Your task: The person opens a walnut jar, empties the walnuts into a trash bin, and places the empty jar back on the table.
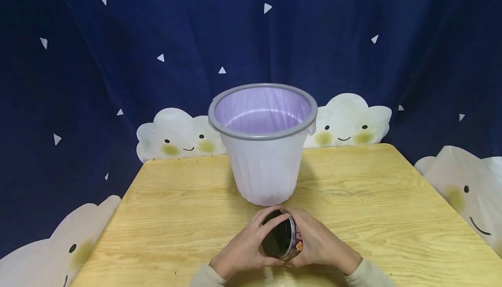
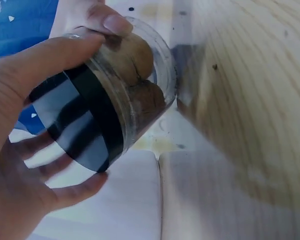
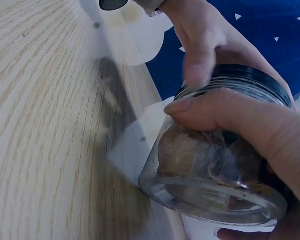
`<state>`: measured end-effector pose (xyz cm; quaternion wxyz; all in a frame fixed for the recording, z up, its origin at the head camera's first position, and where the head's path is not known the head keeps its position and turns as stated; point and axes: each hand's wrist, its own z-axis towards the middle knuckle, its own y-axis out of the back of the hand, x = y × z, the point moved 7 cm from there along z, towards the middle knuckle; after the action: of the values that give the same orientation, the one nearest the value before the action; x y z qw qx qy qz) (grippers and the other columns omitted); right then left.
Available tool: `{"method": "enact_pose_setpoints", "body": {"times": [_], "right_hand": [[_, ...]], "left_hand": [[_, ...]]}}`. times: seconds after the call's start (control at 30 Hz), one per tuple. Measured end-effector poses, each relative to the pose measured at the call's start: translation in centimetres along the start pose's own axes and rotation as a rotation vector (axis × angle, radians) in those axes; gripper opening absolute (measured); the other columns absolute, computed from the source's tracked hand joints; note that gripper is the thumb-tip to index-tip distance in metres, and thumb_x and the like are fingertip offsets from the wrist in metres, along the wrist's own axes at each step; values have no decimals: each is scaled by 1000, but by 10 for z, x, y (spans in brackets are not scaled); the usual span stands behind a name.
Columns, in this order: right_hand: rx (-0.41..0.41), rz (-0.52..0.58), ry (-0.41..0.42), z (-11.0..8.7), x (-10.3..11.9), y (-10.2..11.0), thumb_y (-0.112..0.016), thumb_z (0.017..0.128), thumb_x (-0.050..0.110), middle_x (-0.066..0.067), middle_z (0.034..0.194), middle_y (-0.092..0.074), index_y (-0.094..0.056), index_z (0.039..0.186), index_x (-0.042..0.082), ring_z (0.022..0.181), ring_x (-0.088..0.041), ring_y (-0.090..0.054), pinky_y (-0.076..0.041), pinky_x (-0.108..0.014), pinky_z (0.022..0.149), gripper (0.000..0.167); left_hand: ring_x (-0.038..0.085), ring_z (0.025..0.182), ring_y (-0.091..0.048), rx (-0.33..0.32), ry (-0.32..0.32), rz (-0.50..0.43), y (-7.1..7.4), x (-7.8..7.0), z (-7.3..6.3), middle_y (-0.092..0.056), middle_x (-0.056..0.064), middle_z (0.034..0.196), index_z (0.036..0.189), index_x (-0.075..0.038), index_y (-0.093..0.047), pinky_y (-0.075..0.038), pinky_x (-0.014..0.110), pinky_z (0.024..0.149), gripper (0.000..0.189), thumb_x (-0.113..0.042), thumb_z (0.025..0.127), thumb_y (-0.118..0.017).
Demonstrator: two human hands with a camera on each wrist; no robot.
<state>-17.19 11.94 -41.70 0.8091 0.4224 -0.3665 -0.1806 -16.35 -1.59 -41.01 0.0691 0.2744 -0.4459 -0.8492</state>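
Note:
Both hands hold a clear jar (image 1: 297, 242) with a black lid (image 1: 276, 238), tilted so that the lid turns toward the left. My left hand (image 1: 246, 244) spans the lid, its fingers and thumb curved round the edge. On the other side, my right hand (image 1: 319, 240) grips the body, the thumb lying across it in the right wrist view. Brown, rounded pieces (image 2: 132, 57) show through the wall. A dark red label with an orange mark is partly covered by the right hand. The thick glass-like base (image 3: 215, 200) is close over the table.
A white bin (image 1: 266, 165) with a grey rim and a pale purple inside stands upright just beyond the hands. The wooden table (image 1: 176, 217) lies under everything. Behind and beside it hangs a dark blue curtain (image 1: 188, 30) with white triangles and smiling clouds.

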Motion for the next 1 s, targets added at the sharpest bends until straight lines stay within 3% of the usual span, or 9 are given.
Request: {"method": "enact_pose_setpoints", "body": {"times": [0.17, 0.43, 0.57, 0.73, 0.87, 1.0], "right_hand": [[4, -20, -15, 1, 0, 0, -93, 43, 37, 3, 126, -53, -46, 134, 10, 113, -15, -52, -50, -39, 92, 106], [-14, -10, 5, 1, 1, 1, -94, 45, 40, 2, 125, -54, -47, 133, 9, 111, -16, -53, -51, -39, 91, 105], [-14, -18, 14, 1, 2, 1, -93, 46, 42, 2, 126, -54, -46, 134, 9, 112, -16, -53, -50, -39, 92, 105], [-22, 2, 28, 3, 2, 2, -94, 47, 42, 1, 129, -53, -44, 137, 9, 115, -17, -53, -50, -41, 93, 107], [-4, 15, 21, 2, 2, 0, -93, 48, 45, 5, 128, -52, -45, 136, 12, 113, -16, -52, -50, -40, 92, 105], [-14, 29, 30, 1, 2, 1, -92, 52, 47, 6, 131, -51, -44, 138, 13, 114, -16, -52, -50, -41, 92, 105]], "left_hand": [[24, 133, -35, 9, 90, -15, 1, 3, -2, -31, 9, 150, 152, -27, -29, -45, 42, 100, 103, -48, 68, -85], [23, 138, -29, 45, 9, -26, -2, 1, 0, -20, 4, 154, 152, -23, -27, -42, 38, 104, 106, -33, 67, -89], [24, 138, -31, 33, 26, -36, -1, 2, -1, -22, 5, 154, 152, -22, -25, -42, 39, 103, 109, -36, 66, -90], [27, 142, -23, 53, 2, -63, -2, 2, 1, -17, 7, 157, 152, -21, -25, -39, 41, 106, 110, -20, 64, -90], [23, 138, -30, 40, 53, -111, -1, 5, -2, -23, 7, 153, 152, -23, -27, -41, 39, 104, 107, -27, 66, -90], [25, 141, -26, 61, 52, -110, -1, 4, -1, -23, 9, 155, 152, -23, -27, -39, 40, 106, 106, -27, 66, -90]]}}
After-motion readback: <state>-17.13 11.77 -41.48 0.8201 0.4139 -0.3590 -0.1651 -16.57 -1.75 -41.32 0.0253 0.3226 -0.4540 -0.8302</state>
